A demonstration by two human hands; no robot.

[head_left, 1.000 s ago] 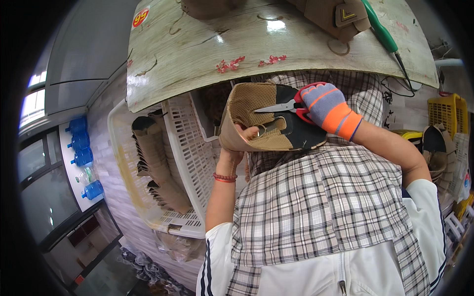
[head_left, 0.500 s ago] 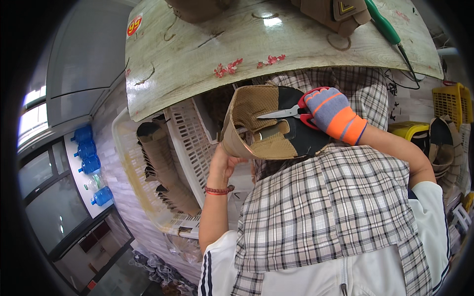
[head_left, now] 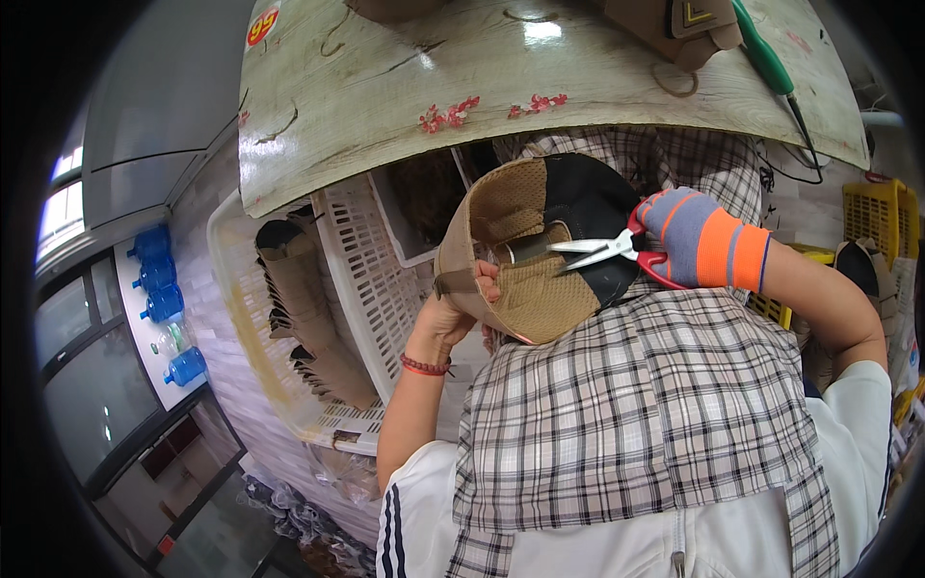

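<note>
My left hand (head_left: pixel 461 310), bare with a red band at the wrist, grips the rim of a tan and black shoe upper (head_left: pixel 535 289) held up in front of my plaid apron. My right hand (head_left: pixel 696 239), in a grey and orange glove, holds red-handled scissors (head_left: pixel 602 250). The blades point left into the upper's opening, with their tips by a tan inner flap.
A wood-patterned table top (head_left: pixel 385 106) curves across the top, with a tan piece (head_left: pixel 679 29) and a green-handled tool (head_left: pixel 766 58) on it. A white slotted basket (head_left: pixel 361 289) of tan uppers stands below it on the left. A yellow crate (head_left: pixel 877 217) sits right, and blue water bottles (head_left: pixel 164 299) far left.
The upper has dropped slightly and turned, showing more of its mesh inside. The scissors followed it and stay pointed into the opening. Both hands keep their hold.
</note>
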